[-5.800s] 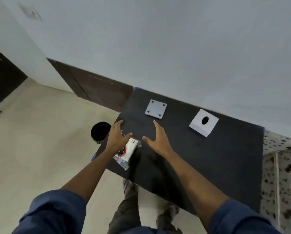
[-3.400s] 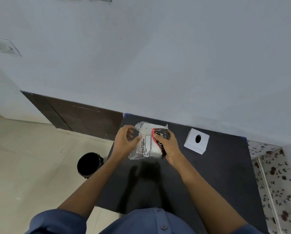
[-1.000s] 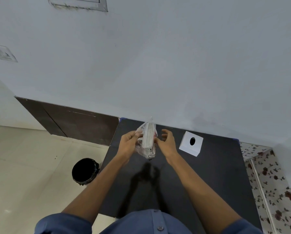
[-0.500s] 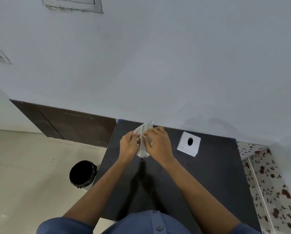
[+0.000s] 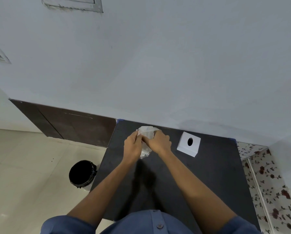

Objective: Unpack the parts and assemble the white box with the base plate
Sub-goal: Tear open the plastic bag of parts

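Note:
Above the far left part of the black table (image 5: 208, 174) I hold a clear plastic packet (image 5: 147, 132) with a white part inside. My left hand (image 5: 133, 146) grips its left side and my right hand (image 5: 160, 143) grips its right side, both close together. The packet's lower end (image 5: 145, 153) shows between my wrists. The white box (image 5: 189, 144), with a dark round hole in its top, lies on the table to the right of my hands. The base plate is hidden behind my hands and the packet.
A black bin (image 5: 82, 173) stands on the tiled floor left of the table. The table's far edge meets a pale wall (image 5: 158, 73). A flowered surface (image 5: 267, 183) borders the table on the right.
I picked the packet up from the table's near left edge and raised it over the far side. In the last second both hands closed in on the packet and its top spread wider.

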